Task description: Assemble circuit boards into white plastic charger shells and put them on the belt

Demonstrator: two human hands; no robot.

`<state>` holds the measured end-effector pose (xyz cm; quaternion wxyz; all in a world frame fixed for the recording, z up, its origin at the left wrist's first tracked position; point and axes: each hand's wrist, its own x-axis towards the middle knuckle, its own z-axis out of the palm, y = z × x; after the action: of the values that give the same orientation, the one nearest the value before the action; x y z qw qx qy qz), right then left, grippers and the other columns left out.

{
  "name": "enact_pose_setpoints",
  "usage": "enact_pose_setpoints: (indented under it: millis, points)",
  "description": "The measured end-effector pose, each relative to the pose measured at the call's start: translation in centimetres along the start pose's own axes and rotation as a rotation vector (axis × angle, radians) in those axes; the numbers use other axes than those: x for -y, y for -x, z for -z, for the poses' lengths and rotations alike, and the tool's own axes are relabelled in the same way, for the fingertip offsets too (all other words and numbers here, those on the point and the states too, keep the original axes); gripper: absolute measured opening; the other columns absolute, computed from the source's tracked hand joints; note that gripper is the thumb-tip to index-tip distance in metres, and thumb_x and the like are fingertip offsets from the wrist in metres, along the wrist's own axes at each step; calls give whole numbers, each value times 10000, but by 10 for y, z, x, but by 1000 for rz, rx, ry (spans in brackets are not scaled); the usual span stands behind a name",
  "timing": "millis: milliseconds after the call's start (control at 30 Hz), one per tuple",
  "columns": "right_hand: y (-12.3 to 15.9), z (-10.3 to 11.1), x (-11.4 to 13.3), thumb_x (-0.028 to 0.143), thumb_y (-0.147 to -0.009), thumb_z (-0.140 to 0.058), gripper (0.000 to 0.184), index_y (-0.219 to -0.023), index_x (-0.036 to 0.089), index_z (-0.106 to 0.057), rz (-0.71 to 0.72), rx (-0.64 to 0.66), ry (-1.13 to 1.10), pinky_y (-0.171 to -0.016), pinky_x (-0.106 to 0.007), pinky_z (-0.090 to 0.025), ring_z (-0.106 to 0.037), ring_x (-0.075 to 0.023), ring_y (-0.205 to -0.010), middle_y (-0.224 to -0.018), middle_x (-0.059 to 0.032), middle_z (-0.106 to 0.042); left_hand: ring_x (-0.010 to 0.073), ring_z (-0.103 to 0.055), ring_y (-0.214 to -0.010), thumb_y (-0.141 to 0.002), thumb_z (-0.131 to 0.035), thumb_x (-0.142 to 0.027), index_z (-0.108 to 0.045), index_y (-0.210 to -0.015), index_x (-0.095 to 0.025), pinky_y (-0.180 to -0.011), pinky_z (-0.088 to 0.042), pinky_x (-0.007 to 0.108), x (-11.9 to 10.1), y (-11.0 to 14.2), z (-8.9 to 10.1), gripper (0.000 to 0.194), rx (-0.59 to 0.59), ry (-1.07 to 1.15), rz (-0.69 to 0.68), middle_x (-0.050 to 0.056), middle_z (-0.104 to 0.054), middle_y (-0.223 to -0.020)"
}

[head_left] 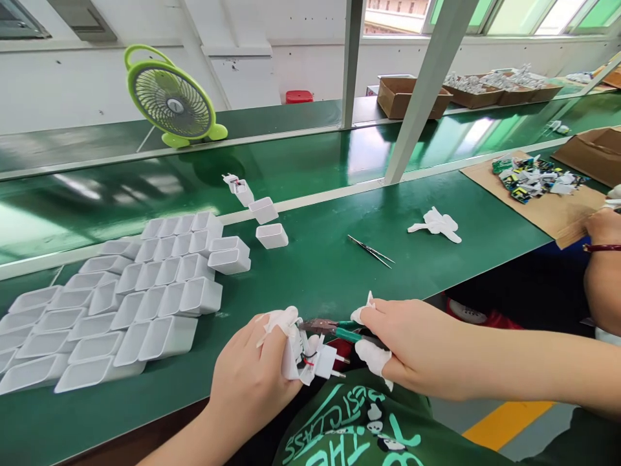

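Observation:
My left hand (pixel 252 372), with white finger cots on, is closed around a small white plug part (pixel 323 362) with two metal pins and red and black wires. My right hand (pixel 412 349), also in finger cots, grips green-handled pliers (pixel 334 329) whose jaws point left at the plug part. Both hands sit at the near edge of the green bench (pixel 330 272), above my lap.
Several white plastic housings (pixel 130 304) lie in rows at the left, a few loose ones (pixel 264 220) further back. Tweezers (pixel 371 250) and spare finger cots (pixel 436 223) lie mid-bench. A green fan (pixel 172 97) stands behind. Another person's arm (pixel 604 259) is at the right beside cardboard holding circuit boards (pixel 533 178).

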<state>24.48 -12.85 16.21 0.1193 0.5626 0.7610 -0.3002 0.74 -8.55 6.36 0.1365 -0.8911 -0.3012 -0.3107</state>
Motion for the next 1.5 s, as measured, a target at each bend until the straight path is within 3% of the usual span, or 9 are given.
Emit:
enact_pose_setpoints:
  millis: [400, 533, 700, 867, 1067, 1133, 1233, 1367, 1500]
  points:
    - [-4, -22, 8, 328, -973, -501, 229, -1033, 153, -635, 133, -184, 285, -462, -323, -254, -665, -255, -627, -852, -109, -675, 276, -640, -700, -814, -566, -117, -595, -937, -133, -589, -570, 369, 1, -1, 8, 128, -21, -101, -127, 134, -640, -754]
    - [-4, -26, 6, 338, -984, -522, 268, -1079, 127, -657, 192, -163, 383, -424, -321, -217, -664, -232, -613, -906, -142, -700, 282, -647, -677, -824, -529, -81, -595, -947, -100, -538, -562, 367, 1, 0, 15, 141, 59, -106, -171, 165, -653, -765]
    - [-3, -35, 0, 329, -942, -610, 200, -928, 152, -703, 314, -142, 406, -418, -325, -237, -664, -242, -693, -902, -144, -701, 273, -631, -616, -849, -523, -51, -557, -890, -127, -470, -522, 346, -2, 8, 15, 92, 156, -97, -224, 145, -628, -706]
    - [-8, -41, -5, 233, -845, -700, 63, -846, 169, -705, 313, -86, 357, -466, -317, -316, -656, -258, -734, -913, -156, -705, 264, -645, -662, -839, -553, -49, -542, -893, -154, -528, -545, 339, -2, 17, 3, 118, 160, -86, -210, 133, -640, -736]
    - [-1, -43, -10, 237, -851, -716, 83, -804, 177, -684, 338, -96, 310, -486, -319, -317, -668, -267, -761, -870, -128, -699, 261, -636, -653, -806, -550, -2, -529, -864, -159, -520, -529, 331, -5, 18, -1, 168, 153, -14, -235, 127, -636, -716]
    - [1, -40, -11, 269, -905, -664, 112, -876, 165, -690, 309, -67, 307, -494, -328, -316, -681, -276, -776, -880, -122, -703, 251, -621, -617, -785, -542, 12, -503, -840, -179, -498, -509, 322, -6, 16, -2, 202, 143, 22, -239, 98, -611, -669]
    - [-2, -32, -12, 269, -972, -553, 183, -1034, 141, -668, 156, 28, 222, -523, -327, -335, -693, -263, -727, -897, -109, -709, 264, -622, -598, -774, -562, -55, -493, -847, -185, -464, -489, 331, -6, 13, -9, 164, 158, 50, -213, 95, -607, -656]
    - [-12, -23, -14, 366, -981, -543, 253, -1088, 155, -631, 33, 112, 78, -532, -320, -348, -708, -279, -710, -925, -93, -710, 275, -638, -623, -736, -519, -109, -508, -883, -172, -510, -546, 370, -5, 10, -17, 160, 222, 54, -164, 125, -636, -715]
    - [-14, -20, -17, 229, -974, -519, 254, -1197, 147, -610, 10, 168, 89, -558, -329, -387, -728, -295, -769, -1024, -121, -710, 290, -647, -714, -729, -520, -87, -516, -896, -158, -632, -607, 397, -4, 12, -21, 182, 207, 101, -159, 137, -636, -757]
